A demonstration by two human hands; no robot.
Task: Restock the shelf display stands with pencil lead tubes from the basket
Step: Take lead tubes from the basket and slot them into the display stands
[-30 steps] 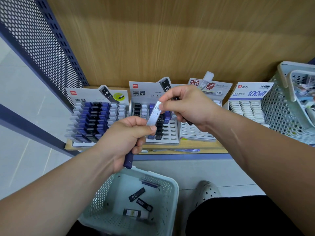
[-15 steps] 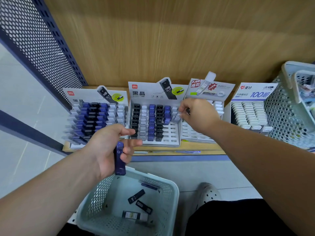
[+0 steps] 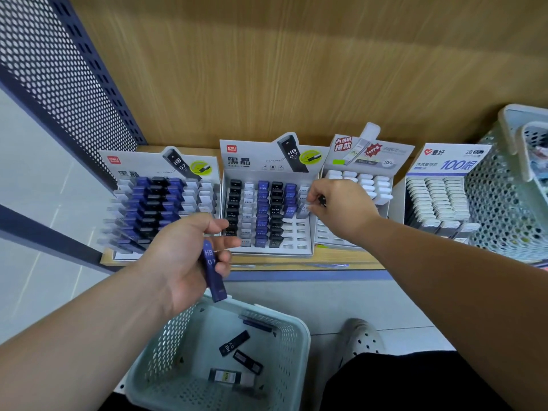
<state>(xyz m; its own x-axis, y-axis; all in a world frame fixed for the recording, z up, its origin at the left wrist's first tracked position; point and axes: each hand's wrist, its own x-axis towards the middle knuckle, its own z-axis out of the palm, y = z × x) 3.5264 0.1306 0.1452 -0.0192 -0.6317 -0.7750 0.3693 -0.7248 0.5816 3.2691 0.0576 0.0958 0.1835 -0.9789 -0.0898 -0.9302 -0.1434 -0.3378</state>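
Observation:
My left hand (image 3: 181, 256) grips a blue lead tube (image 3: 213, 271) marked HB 0.7 above the pale basket (image 3: 301, 336), which holds several dark tubes (image 3: 234, 343). My right hand (image 3: 341, 206) is at the right edge of the middle display stand (image 3: 252, 163), fingers curled. Its fingertips touch a white tube (image 3: 304, 208) standing in the rightmost column. A black tube (image 3: 322, 200) shows inside that fist. The stand's right columns have open slots lower down.
A fuller stand (image 3: 118, 161) of blue, black and white tubes sits to the left. Two stands of white tubes (image 3: 364, 182) (image 3: 436, 200) sit to the right, then a large mesh basket (image 3: 501, 209). Perforated panel (image 3: 59, 72) at left; my shoe (image 3: 358, 336) on the floor.
My right hand took the white tube from my left hand and carried it to the middle stand's right column. My left hand dropped lower, keeping the blue tube.

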